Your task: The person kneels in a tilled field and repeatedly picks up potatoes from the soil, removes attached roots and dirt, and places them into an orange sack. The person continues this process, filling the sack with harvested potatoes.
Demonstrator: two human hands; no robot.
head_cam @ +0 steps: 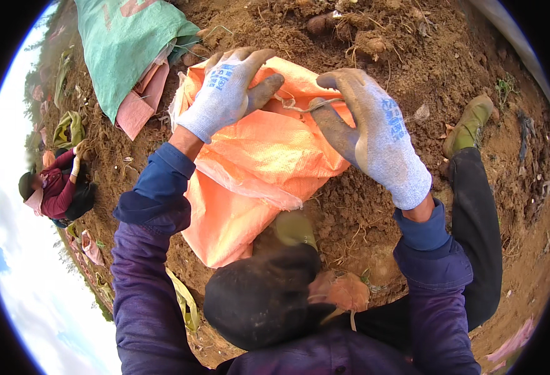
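An orange woven plastic sack (275, 145) lies crumpled on the soil before me, with a sheer plastic strip along its fold. Over the sack's upper left part is my left hand (232, 91), in a soiled grey-blue work glove, fingers and thumb spread. My right hand (368, 126), gloved alike, hovers at the sack's right side with its thumb apart from the curled fingers. A thin piece of twine (296, 107) runs from near the left thumb across the right thumb towards the right fingers. Whether the right fingers grip it is unclear.
A green woven sack (134, 51) with pink sacking (141, 105) at its mouth lies at upper left. Dug soil with root tubers (321, 24) is at the top. Another person (61, 187) crouches at far left. My boot (468, 124) rests at right.
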